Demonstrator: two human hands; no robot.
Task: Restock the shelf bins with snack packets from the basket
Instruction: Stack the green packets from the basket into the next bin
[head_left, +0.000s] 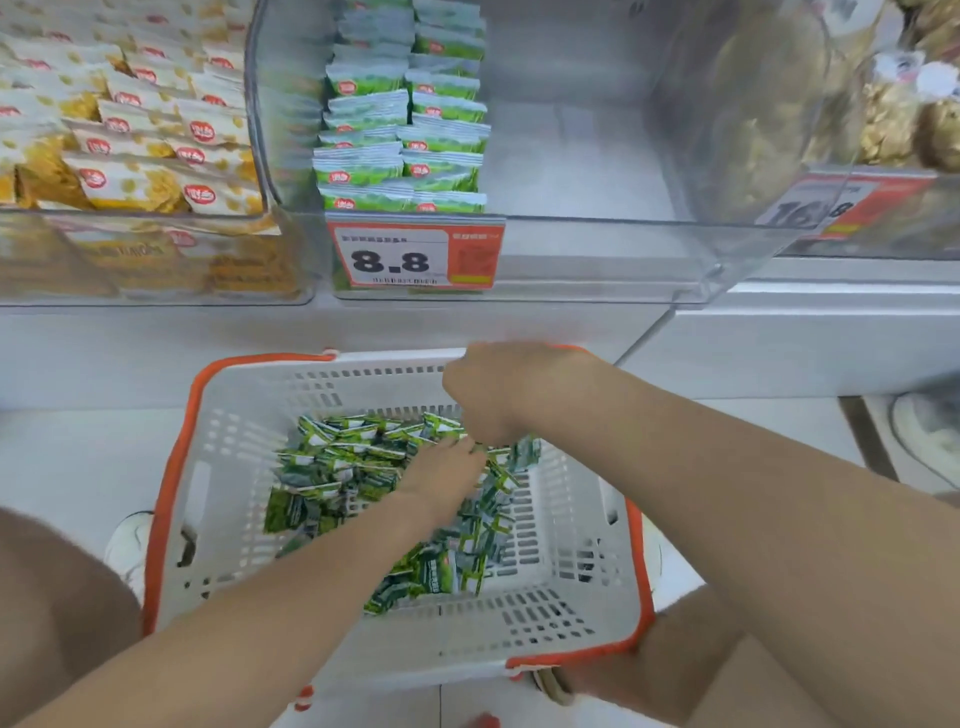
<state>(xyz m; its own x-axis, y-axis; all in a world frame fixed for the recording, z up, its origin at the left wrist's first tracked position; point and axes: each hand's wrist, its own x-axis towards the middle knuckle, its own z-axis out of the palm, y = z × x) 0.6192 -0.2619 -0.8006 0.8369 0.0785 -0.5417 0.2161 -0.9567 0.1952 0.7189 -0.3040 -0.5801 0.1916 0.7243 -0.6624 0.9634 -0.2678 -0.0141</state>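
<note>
- Two hands work low in the frame, inside the white basket (228, 499) where green packets (332, 467) lie heaped
- The right hand (493, 395) has fingers curled down on a clutch of them; the left hand (441, 475) lies in the pile, fingertips hidden, grip impossible to tell
- The clear bin (597, 156), upper centre, is half bare
- Risk, to my eye: slick packets slipping from an overfull clutch on the lift, or snagging the bin's lip

Green snack packets (332, 467) lie heaped in the white, orange-rimmed basket (571, 613) below the half-filled clear bin (571, 156).
</note>
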